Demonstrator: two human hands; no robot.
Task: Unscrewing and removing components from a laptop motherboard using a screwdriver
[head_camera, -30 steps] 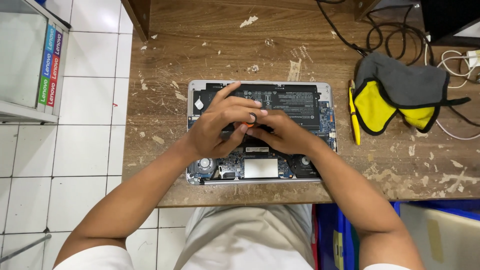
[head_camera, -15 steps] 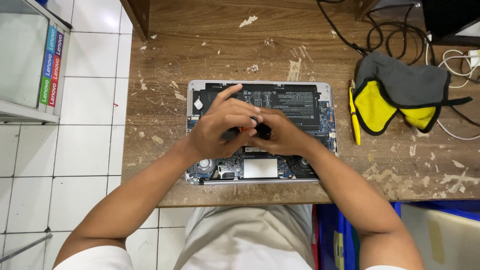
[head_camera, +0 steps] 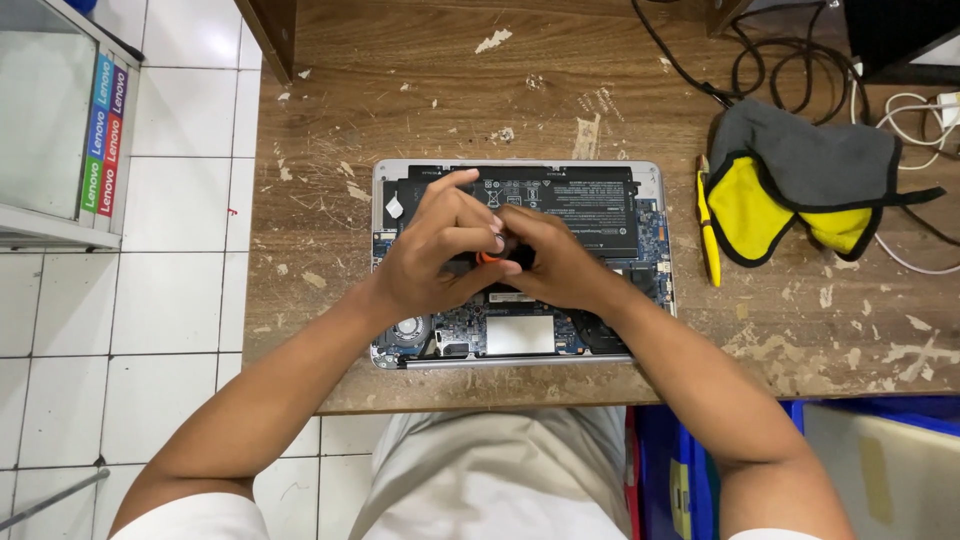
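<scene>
Head view, 1 camera, looking straight down.

1. Table [head_camera: 400, 90]: brown wood, worn, scratched, flecked w/ pale paint chips and scraps. White tiled floor to its left.
2. Laptop [head_camera: 650, 180]: silver metal shell, bottom cover off, lying flat near the table's front edge. Inside: flat black rectangular battery [head_camera: 590, 205] across the far half; blue circuit board w/ a round fan at the near-left corner; a pale rectangular plate at near centre.
3. Left hand [head_camera: 435, 250]: over the laptop's middle, fingers curled in, index raised toward the battery. Pinched w/ the right hand on a small dark tool [head_camera: 487, 258] showing an orange band.
4. Right hand [head_camera: 560, 265]: fingers bent, tips meeting the left hand's on the same tool. Grip closed; tool mostly hidden by the fingers, its tip can't be seen.
5. Cloth [head_camera: 810, 165]: soft, grey w/ yellow panels and black edging, bunched, right of the laptop, well apart from the hands.
6. Pen [head_camera: 708, 240]: slim, yellow, just beside the cloth's left edge.
7. Cables [head_camera: 780, 70]: black and white, looped at the far right.

Vs 0.5 s ago: hands in nearly the same spot over the laptop; orange band now shows between the fingertips where only a dark piece showed then. Laptop, cloth, pen unmoved.
</scene>
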